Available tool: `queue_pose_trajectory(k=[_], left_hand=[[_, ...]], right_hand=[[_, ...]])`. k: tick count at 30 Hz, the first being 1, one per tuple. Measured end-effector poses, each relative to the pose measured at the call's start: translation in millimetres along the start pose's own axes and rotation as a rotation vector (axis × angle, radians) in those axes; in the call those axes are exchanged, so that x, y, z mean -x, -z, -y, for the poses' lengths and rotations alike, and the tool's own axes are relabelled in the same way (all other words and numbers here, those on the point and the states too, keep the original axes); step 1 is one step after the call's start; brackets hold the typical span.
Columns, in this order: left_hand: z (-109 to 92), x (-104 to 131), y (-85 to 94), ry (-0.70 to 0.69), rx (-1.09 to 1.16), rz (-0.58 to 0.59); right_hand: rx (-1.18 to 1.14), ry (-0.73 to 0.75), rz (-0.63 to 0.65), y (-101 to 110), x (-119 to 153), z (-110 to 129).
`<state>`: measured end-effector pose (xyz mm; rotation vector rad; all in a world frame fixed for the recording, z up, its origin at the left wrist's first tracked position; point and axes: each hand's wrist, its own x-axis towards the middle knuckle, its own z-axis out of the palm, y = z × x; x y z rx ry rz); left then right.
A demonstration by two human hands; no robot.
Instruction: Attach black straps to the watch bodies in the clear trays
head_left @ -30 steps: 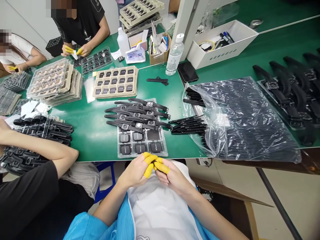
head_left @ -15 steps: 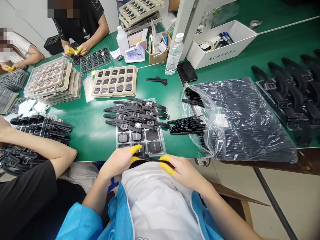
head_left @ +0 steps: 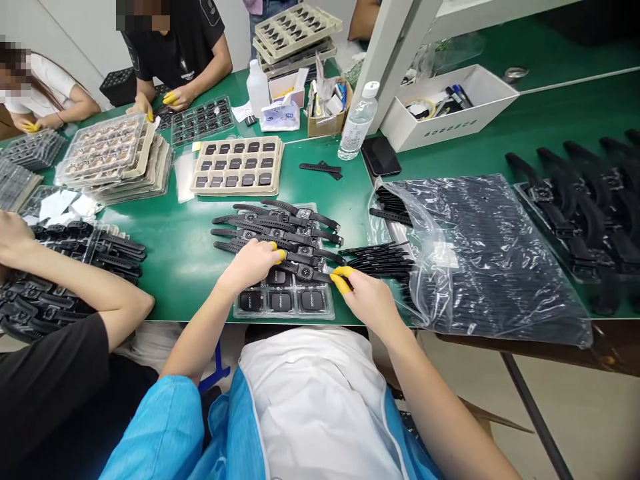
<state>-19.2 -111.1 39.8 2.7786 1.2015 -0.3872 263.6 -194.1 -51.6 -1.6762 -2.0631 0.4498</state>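
Observation:
Stretched between my hands is a black smartwatch (head_left: 306, 272) with its straps attached and the sensor back facing up. My left hand (head_left: 254, 263), with yellow finger covers, pinches one strap; my right hand (head_left: 367, 293), covered the same way, grips the tip of the other strap. The watch lies at a clear plastic tray (head_left: 327, 308). Farther back on that tray, several strapped watches (head_left: 275, 233) overlap in rows. Black square watch bodies without straps, such as the watch body (head_left: 281, 302), sit in the near pockets. My left hand hides part of the tray.
Right of the tray, loose black straps (head_left: 377, 259) lie beside a plastic bag of straps (head_left: 495, 253). Behind stand a beige tray of watch bodies (head_left: 240, 163), a water bottle (head_left: 357, 123), a phone (head_left: 381, 157) and a white box (head_left: 450, 117). A co-worker's arm (head_left: 100, 280) rests at left.
Both hands have moved forward from the table edge over the tray, carrying the strapped watch to just in front of the other strapped watches. The camera view has shifted slightly.

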Motion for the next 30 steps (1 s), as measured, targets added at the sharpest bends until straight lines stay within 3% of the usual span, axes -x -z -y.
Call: queue_pose_trajectory(k=[5,7,12,14,18,21,26,30], left_hand=[[-8,15,-12.9,0.137,0.030,-0.356],[-18,27,-23.4,0.158,0.107,-0.403],[-39,45,-50.0,0.152,0.129,-0.275],[-44,44,-53.4,0.190,0.103,-0.247],[-50,36,-48.1,0.209,0.052,-0.192],[-58,32,-43.1,0.210,0.017,-0.171],[-68,29,-42.0,0.219,-0.007,-0.177],[-64,30,-43.3,0.241,-0.033,-0.202]], right_hand=[[0.017,0.019,0.015,7,4,-2],[0.010,0.006,-0.024,15,3,-5],[-0.030,-0.032,-0.139,34,-11,-16],[-0.049,0.020,-0.063,37,-17,-17],[-0.029,0.171,0.230,33,-13,-14],[0.013,0.208,0.299,31,-2,-16],[0.040,0.179,0.300,42,6,-17],[0.013,0.148,0.170,59,-7,-2]])
